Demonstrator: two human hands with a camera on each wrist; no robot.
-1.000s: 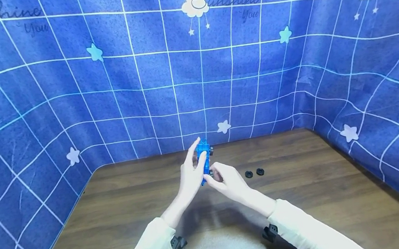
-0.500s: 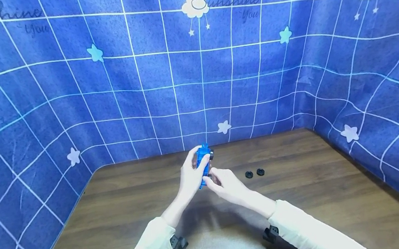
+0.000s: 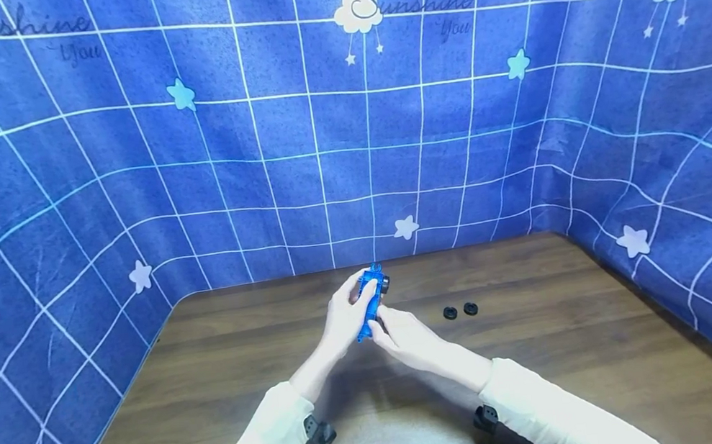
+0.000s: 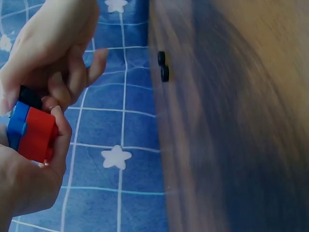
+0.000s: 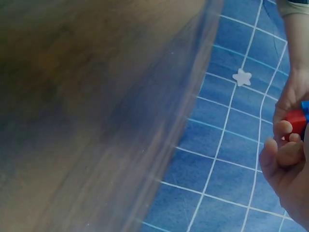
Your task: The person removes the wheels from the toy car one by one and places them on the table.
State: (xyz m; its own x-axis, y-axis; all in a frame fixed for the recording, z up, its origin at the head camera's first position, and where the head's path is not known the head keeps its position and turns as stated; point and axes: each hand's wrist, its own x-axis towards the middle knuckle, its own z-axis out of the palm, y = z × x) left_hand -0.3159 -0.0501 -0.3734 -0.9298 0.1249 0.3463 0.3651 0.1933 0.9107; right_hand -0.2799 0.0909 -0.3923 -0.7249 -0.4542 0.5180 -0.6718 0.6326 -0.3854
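Note:
My left hand (image 3: pixel 344 317) grips a toy car (image 3: pixel 373 305), its blue underside facing up in the head view. The left wrist view shows its red body (image 4: pixel 36 134) between the left thumb and fingers. A black wheel (image 3: pixel 386 285) sticks out at the car's far right side. At the near right side my right hand (image 3: pixel 410 336) pinches another black wheel (image 4: pixel 31 97), mostly covered by its fingers in the head view. From the right wrist, only a bit of the red body (image 5: pixel 295 121) shows behind the curled right fingers (image 5: pixel 271 157).
Two loose black wheels (image 3: pixel 449 313) (image 3: pixel 471 308) lie side by side on the brown wooden table (image 3: pixel 559 352), right of the hands. A blue gridded curtain (image 3: pixel 294 127) with stars and clouds surrounds the table's back and sides. Each wrist wears a small black camera (image 3: pixel 319 432).
The toy car has come slightly lower and nearer, tilting with its far end to the right. The right fingers now cover the near wheel, which showed earlier. The view has shifted a little.

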